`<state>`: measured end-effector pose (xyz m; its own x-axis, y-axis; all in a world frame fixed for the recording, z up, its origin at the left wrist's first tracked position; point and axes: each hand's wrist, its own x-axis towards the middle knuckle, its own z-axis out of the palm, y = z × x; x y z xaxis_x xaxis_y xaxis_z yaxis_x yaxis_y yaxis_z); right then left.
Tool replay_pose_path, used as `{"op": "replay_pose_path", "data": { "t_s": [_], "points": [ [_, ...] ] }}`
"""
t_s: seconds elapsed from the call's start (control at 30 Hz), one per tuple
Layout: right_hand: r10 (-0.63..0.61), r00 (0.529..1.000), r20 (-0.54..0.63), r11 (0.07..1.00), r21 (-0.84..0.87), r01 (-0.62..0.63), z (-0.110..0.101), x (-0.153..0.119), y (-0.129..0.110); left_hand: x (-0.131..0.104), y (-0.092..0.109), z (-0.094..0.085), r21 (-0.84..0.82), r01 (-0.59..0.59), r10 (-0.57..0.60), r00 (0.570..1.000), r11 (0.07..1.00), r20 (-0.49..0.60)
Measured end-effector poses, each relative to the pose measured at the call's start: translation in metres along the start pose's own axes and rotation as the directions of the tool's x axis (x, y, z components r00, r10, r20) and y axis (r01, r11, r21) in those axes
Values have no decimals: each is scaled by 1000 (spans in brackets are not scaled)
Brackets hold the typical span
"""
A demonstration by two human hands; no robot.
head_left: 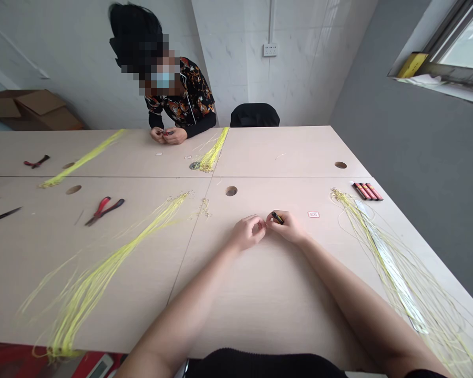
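Note:
My left hand (249,232) is at the middle of the near table, thumb and fingers curled into a pinch; whatever lies between the fingertips is too small to make out. Its tips almost meet those of my right hand (287,226). The right fingers are closed round a short dark stick with a yellow band (277,217), its black end pointing up and left; its kind is unclear. To the left lies a long bundle of yellow cords (132,244) with small gold-coloured ends. A second bundle of pale yellow cords (355,212) spreads along the right side, over a silvery strip (392,265).
Red-handled pliers (102,212) rest at left, another pair (37,161) beyond. Several red-and-black cylinders (367,191) lie near the right edge. A small label (314,214) is beside my right hand. Cable holes (231,191) pierce the table. Opposite, a person (181,100) works with both hands.

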<state>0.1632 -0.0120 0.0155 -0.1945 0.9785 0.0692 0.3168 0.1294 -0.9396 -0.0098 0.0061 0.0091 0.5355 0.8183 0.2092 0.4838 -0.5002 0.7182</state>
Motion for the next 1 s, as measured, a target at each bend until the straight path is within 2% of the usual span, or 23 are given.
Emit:
{"op": "replay_pose_path", "data": {
  "t_s": [0.23,0.57,1.0],
  "points": [
    [-10,1000,6,1000,9,9,1,0,3,0,-2,0,-56,28,-29,1000,998,-2],
    [-20,1000,8,1000,22,20,-1,1,2,1,-5,3,6,-2,2,1000,1000,-7],
    [-9,1000,-3,1000,-18,9,0,1,4,0,-7,3,-11,-46,46,999,999,5]
  ]
}}
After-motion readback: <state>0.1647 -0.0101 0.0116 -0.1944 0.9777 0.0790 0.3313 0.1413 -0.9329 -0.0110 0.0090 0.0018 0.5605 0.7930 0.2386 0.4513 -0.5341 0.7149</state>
